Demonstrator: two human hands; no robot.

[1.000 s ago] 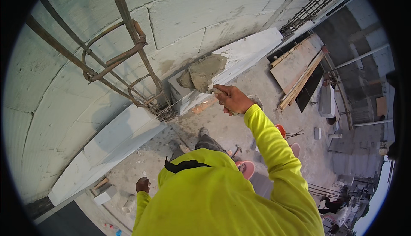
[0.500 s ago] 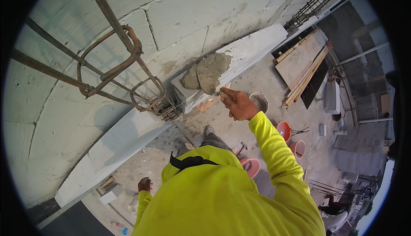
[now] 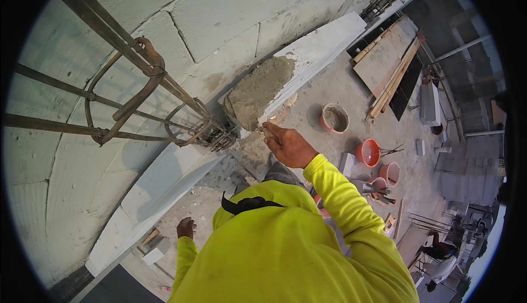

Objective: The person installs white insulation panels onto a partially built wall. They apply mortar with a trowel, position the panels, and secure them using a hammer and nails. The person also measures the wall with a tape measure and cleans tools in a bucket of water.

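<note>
My right hand (image 3: 291, 147) is closed around the handle of a trowel (image 3: 267, 131), at the near end of a mortar bed. The trowel's blade is hard to make out against the grey mortar (image 3: 263, 86). That mortar lies in a thick, fairly flat layer on the top of a low white block wall (image 3: 324, 43), beside a taller wall. My left hand (image 3: 186, 228) hangs low at the left, fingers curled in, with nothing visible in it. It touches nothing that I can see.
Tied steel reinforcing bars (image 3: 123, 45) rise at the left, close to the mortar's end. A bucket of mortar (image 3: 335, 118), an orange bucket (image 3: 368, 153) and a pink bucket (image 3: 390, 174) stand on the floor. Boards (image 3: 387, 64) lie farther right. Another person (image 3: 439, 267) is at the lower right.
My right hand has come nearer and slightly left with the trowel. The heaped mortar is now spread into a longer, flatter layer reaching the block's near end. The view has shifted a little.
</note>
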